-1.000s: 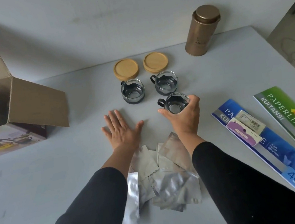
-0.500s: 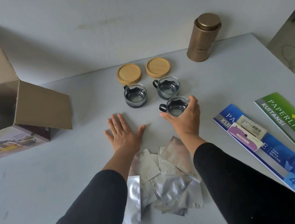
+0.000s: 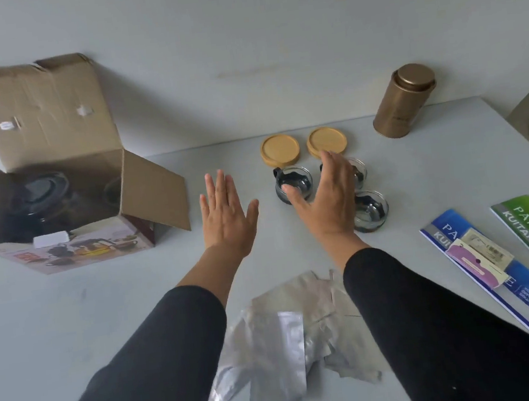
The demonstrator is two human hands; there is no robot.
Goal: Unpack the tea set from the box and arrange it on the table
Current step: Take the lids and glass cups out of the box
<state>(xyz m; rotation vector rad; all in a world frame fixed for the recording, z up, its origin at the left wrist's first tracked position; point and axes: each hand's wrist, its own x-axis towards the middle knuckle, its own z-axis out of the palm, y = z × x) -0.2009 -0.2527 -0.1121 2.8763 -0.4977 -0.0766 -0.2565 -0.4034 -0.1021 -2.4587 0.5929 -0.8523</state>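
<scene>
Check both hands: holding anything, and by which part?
Nothing held. Left hand open, fingers spread; right hand open in front of the cups, gripping none.

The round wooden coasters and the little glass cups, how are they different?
The two round wooden coasters are flat, tan and solid; the three small glass cups are deeper, see-through and dark inside. The coasters sit farther back on the grey table; the cups stand nearer. At least one cup has a black handle; the coasters have none. Both are round.

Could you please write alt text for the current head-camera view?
Both hands, left and right, hover open over a grey table beside three glass cups and two wooden coasters; an open cardboard box at left holds a dark teapot.
</scene>
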